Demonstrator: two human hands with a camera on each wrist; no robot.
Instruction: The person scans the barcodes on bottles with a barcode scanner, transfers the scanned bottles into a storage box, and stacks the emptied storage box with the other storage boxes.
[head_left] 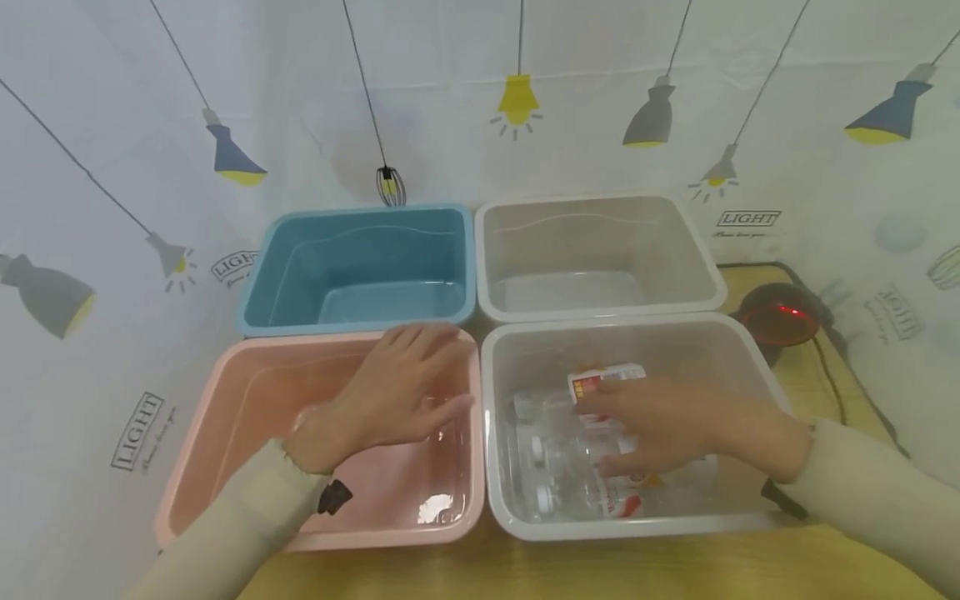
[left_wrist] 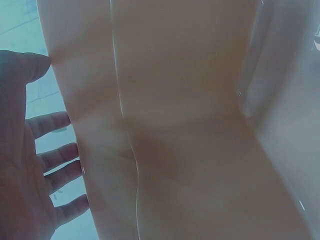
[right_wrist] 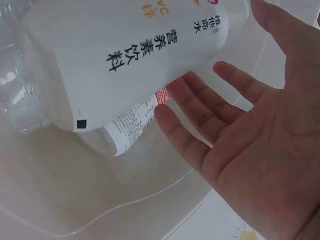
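My right hand [head_left: 675, 421] reaches into the near right whitish bin [head_left: 491, 433], fingers apart above several clear plastic bottles [head_left: 542, 454]. In the right wrist view, a drink bottle with a white label [right_wrist: 145, 60] lies beside the spread fingers, with the fingertips right at its side and the thumb near its end. Under it shows a second bottle [right_wrist: 131, 127] with a small-print label. My left hand [head_left: 375, 400] hangs over the near pink bin [head_left: 225, 400], fingers extended and holding nothing. The left wrist view shows its fingertips along the edge of the pink wall [left_wrist: 175, 100].
Behind stand a blue bin [head_left: 360, 258] and a beige bin [head_left: 600, 242], their rims close together. A dark round device with a red light [head_left: 780, 312] and its cable rest on the wooden table [head_left: 525, 571] at the right. A lamp-printed sheet [head_left: 450, 100] forms the backdrop.
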